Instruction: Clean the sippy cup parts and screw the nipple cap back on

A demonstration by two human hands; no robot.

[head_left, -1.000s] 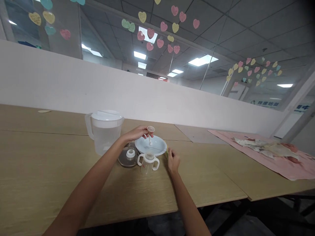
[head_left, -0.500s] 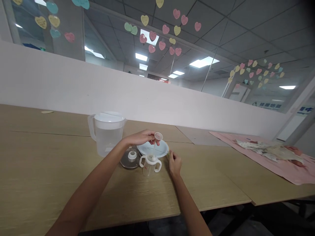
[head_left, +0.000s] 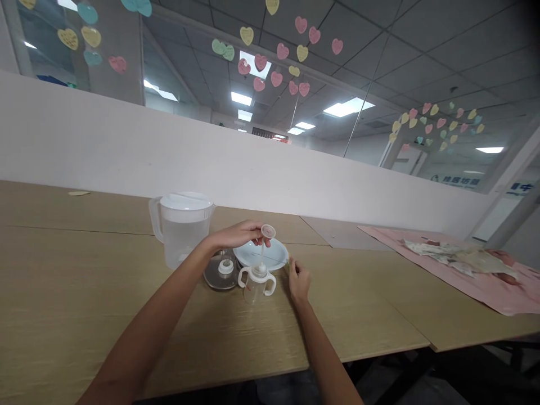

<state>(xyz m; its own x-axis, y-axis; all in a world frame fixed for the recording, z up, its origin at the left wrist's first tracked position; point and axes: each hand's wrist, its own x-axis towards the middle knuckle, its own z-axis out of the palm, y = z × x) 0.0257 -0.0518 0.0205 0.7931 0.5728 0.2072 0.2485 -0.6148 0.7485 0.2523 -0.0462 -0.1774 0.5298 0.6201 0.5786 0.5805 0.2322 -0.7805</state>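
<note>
The left hand [head_left: 238, 233] pinches a straw insert [head_left: 266, 235] by its round cap, stem hanging into the two-handled cup [head_left: 256, 279] on the bench [head_left: 84, 292]. The right hand [head_left: 298, 279] rests beside the cup, fingers curled, possibly around something small and green. Behind stand a plate [head_left: 274, 256] and pitcher [head_left: 182, 228].

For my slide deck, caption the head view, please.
Left hand holds a straw piece above a two-handled cup.

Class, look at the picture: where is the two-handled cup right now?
In the head view, the cup stands on the table near the middle, just in front of the plate, right of the round lid, between the left hand and right hand.
</note>
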